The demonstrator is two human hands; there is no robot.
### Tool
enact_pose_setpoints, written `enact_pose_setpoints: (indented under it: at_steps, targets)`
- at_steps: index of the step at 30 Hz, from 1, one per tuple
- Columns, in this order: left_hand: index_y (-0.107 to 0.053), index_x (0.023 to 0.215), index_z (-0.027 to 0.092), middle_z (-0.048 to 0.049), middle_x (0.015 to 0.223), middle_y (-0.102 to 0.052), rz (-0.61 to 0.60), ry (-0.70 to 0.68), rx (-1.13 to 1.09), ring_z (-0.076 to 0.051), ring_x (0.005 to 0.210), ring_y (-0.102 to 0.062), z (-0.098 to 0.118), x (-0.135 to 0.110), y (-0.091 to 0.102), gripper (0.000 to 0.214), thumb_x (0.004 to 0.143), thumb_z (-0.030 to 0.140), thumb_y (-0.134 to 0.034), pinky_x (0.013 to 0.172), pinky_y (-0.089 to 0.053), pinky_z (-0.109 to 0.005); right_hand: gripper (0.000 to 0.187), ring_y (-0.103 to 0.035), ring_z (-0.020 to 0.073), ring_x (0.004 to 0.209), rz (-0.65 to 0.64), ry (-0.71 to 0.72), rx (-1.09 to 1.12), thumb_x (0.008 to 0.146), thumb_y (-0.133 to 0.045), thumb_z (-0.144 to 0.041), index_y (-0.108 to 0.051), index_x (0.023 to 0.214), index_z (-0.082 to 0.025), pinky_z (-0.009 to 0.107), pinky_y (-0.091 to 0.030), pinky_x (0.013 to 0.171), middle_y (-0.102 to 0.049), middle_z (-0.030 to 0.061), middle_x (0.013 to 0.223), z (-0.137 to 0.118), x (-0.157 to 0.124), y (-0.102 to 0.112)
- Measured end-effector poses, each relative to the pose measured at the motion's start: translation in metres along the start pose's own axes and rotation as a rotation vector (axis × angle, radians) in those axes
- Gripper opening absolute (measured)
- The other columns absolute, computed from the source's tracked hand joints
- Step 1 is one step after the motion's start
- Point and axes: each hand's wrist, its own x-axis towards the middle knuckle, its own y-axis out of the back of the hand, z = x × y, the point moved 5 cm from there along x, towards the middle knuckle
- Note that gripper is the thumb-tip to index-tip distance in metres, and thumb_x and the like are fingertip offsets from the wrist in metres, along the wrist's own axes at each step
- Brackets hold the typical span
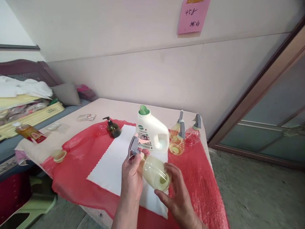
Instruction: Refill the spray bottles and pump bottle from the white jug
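Note:
Between my hands a clear yellowish spray bottle [154, 173] is tilted, its grey trigger head to the upper left. My left hand [133, 168] is closed around the neck just under that head. The fingers and thumb of my right hand [176, 187] grip the wide base from the right. Just beyond stands a large white jug [153, 132] with a handle, a printed label and a green piece in its mouth. To its right are two yellowish spray bottles [176, 145] and a pinkish one [192, 136], with grey trigger heads.
White paper [109, 159] lies on red plastic sheeting [78, 171] over the table. A dark pump bottle [113, 128] stands left, with a small yellowish bowl [58, 156] further left. An oil-coloured bottle [30, 133] lies beside the bed. A pink note [193, 17] hangs on the wall.

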Motion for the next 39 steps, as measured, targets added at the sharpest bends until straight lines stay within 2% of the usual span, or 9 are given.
enact_pose_setpoints:
  at_steps: [2,4,8,10,15,20,26,33,39]
  targets:
    - [-0.07,0.092,0.018,-0.0065,0.091,-0.069,0.03,0.01,-0.025,-0.02,0.095,-0.065,-0.001,0.002,0.003,0.024,0.077,0.036,-0.077,0.093,-0.049,-0.035,0.061,-0.04,0.0339,0.134,0.061,0.153,-0.218,0.065,-0.082,-0.035,-0.057,0.121,-0.029,0.055,-0.032,0.112,-0.048,0.0117,0.138,-0.004,-0.001,0.003]
    - [-0.07,0.091,0.018,-0.0055,0.093,-0.069,0.046,-0.006,-0.064,-0.019,0.095,-0.066,0.002,0.004,0.007,0.025,0.077,0.037,-0.077,0.094,-0.049,-0.036,0.071,-0.039,0.0342,0.136,0.03,0.107,-0.142,0.067,-0.081,-0.043,-0.051,0.13,-0.031,0.055,-0.032,0.112,-0.044,0.0121,0.143,-0.001,0.003,0.001]
    - [-0.07,0.093,0.018,-0.0051,0.096,-0.067,0.027,-0.014,-0.015,-0.02,0.094,-0.066,0.004,0.004,0.012,0.024,0.078,0.036,-0.076,0.094,-0.05,-0.037,0.062,-0.051,0.0327,0.126,-0.131,-0.43,0.419,0.083,-0.054,-0.064,-0.047,0.133,-0.028,0.052,-0.046,0.097,-0.048,0.0154,0.141,0.015,0.01,-0.017]
    - [-0.07,0.096,0.018,-0.0055,0.096,-0.067,0.021,-0.012,0.045,-0.02,0.094,-0.066,0.0,0.001,0.01,0.026,0.076,0.034,-0.077,0.091,-0.05,-0.036,0.062,-0.054,0.0321,0.122,-0.254,-0.536,0.559,0.082,-0.054,-0.065,-0.05,0.13,-0.025,0.05,-0.046,0.095,-0.051,0.016,0.138,0.013,0.009,-0.029]
    - [-0.07,0.095,0.019,-0.0048,0.097,-0.066,0.064,-0.065,0.08,-0.019,0.095,-0.064,-0.003,0.0,0.002,0.027,0.076,0.037,-0.078,0.086,-0.049,-0.033,0.084,-0.055,0.0299,0.118,-0.366,-0.339,0.147,0.06,-0.082,-0.04,-0.044,0.134,-0.029,0.046,-0.042,0.1,-0.055,0.009,0.133,0.015,0.009,-0.032]
    - [-0.067,0.099,0.023,-0.003,0.103,-0.065,0.226,-0.386,0.016,-0.018,0.1,-0.061,0.057,0.015,0.038,0.029,0.08,0.045,-0.071,0.085,-0.048,-0.03,0.077,-0.053,0.0333,0.116,-0.179,-0.227,-0.51,0.051,-0.08,-0.022,-0.054,0.124,-0.025,0.05,-0.04,0.102,-0.059,0.0091,0.122,0.026,0.017,-0.011]
    - [-0.066,0.091,0.023,-0.0025,0.1,-0.066,0.513,-0.504,-0.121,-0.013,0.083,-0.058,0.1,0.023,0.101,0.034,0.091,0.054,-0.052,0.069,-0.048,-0.023,0.078,-0.049,0.0326,0.122,-0.131,-0.145,-0.556,0.052,-0.082,-0.027,-0.055,0.125,-0.028,0.047,-0.041,0.104,-0.054,0.0076,0.128,0.027,0.022,-0.016]
    - [-0.066,0.09,0.019,-0.0034,0.09,-0.067,0.497,-0.429,-0.181,-0.01,0.08,-0.06,0.087,0.026,0.09,0.019,0.092,0.035,-0.058,0.067,-0.047,-0.018,0.077,-0.051,0.0336,0.121,-0.183,-0.098,-0.596,0.058,-0.078,-0.022,-0.051,0.13,-0.024,0.051,-0.038,0.106,-0.056,0.0099,0.129,0.048,0.026,-0.063]
    - [-0.068,0.088,0.017,-0.0036,0.088,-0.067,0.524,-0.384,-0.221,-0.01,0.075,-0.061,0.089,0.025,0.092,0.017,0.091,0.032,-0.059,0.064,-0.049,-0.019,0.079,-0.039,0.0306,0.137,-0.057,-0.08,-0.392,0.079,-0.061,-0.054,-0.033,0.145,-0.019,0.047,-0.036,0.111,-0.043,0.0144,0.148,0.04,0.04,-0.042]
